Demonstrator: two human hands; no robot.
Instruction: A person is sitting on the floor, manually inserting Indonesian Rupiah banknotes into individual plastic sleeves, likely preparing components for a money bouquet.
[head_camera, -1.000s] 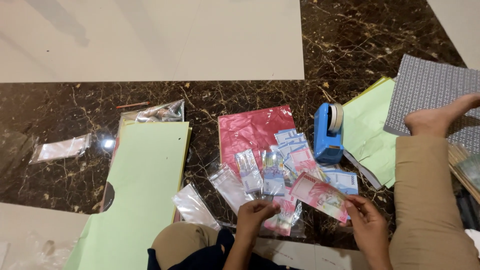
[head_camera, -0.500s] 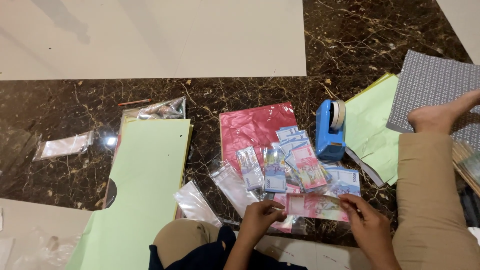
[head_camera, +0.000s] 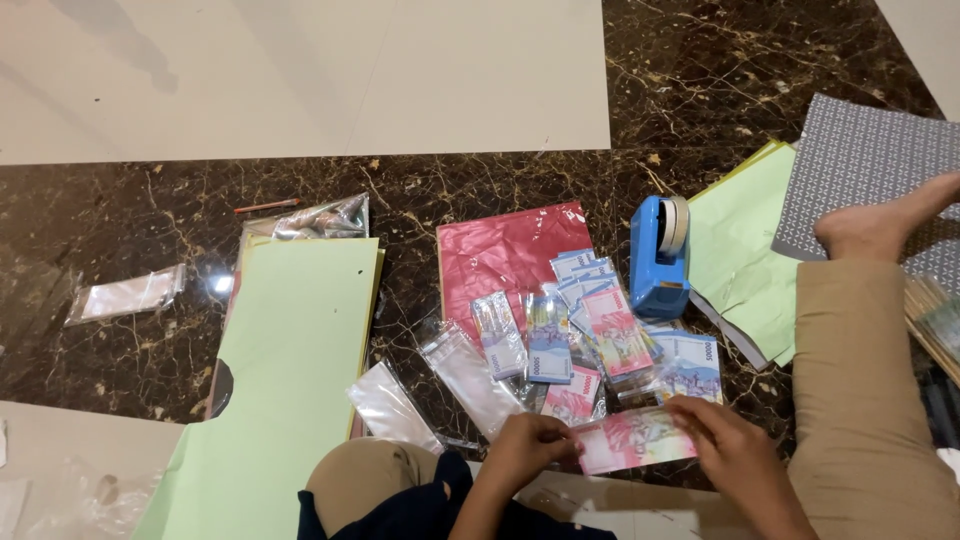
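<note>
1. Since the earlier frame, both hands have drawn the pink banknote (head_camera: 632, 441) nearer the body, clear of the sleeved banknotes (head_camera: 590, 335).
2. Left hand (head_camera: 527, 447): fingers curled, pinching the note's left end.
3. Right hand (head_camera: 738, 452): fingers closed on the right end.
4. Pink banknote: flat, rectangular paper, held level, near and below the blue tape dispenser (head_camera: 658, 254).
5. Red sheet (head_camera: 510, 252), glossy, lies left of the dispenser on dark veined marble.

Bare dark marble floor (head_camera: 120, 210) open at left and far side, fanned plastic-sleeved banknotes (head_camera: 590, 335) crowding the middle, blue tape dispenser (head_camera: 658, 255) standing upright beside them, tan-trousered leg (head_camera: 860, 400) walling the right (foot resting on grey patterned paper (head_camera: 870, 155)), green card sheet (head_camera: 285, 360) lying flat
</note>
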